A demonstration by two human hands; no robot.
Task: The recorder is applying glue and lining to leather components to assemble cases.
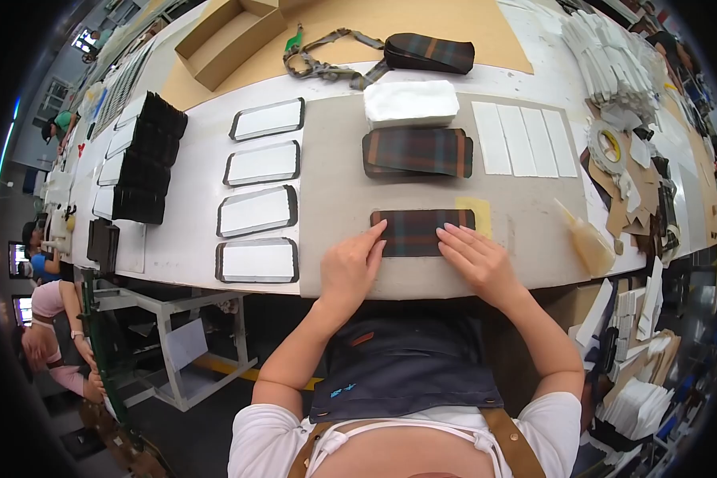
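Observation:
A dark plaid fabric rectangle [413, 234] lies flat in front of me on the grey board [338, 175]. At its left end, the fingertips of my left hand [350, 264] touch the edge, thumb apart from the index finger. My right hand [478, 261] rests its outstretched fingers on the right part of the piece. A strip of yellow tape [481, 217] shows beside that end. Just beyond sit a stack of plaid pieces [416, 154] and a stack of white pieces [411, 104].
Four white panels [506, 137] lie in a row at right. Left of the board, white pads with dark borders [256, 261] form a column, past them black stacks [142, 163]. A glue bottle [589, 243], tape roll [609, 147] and cardboard box [229, 40] surround the work.

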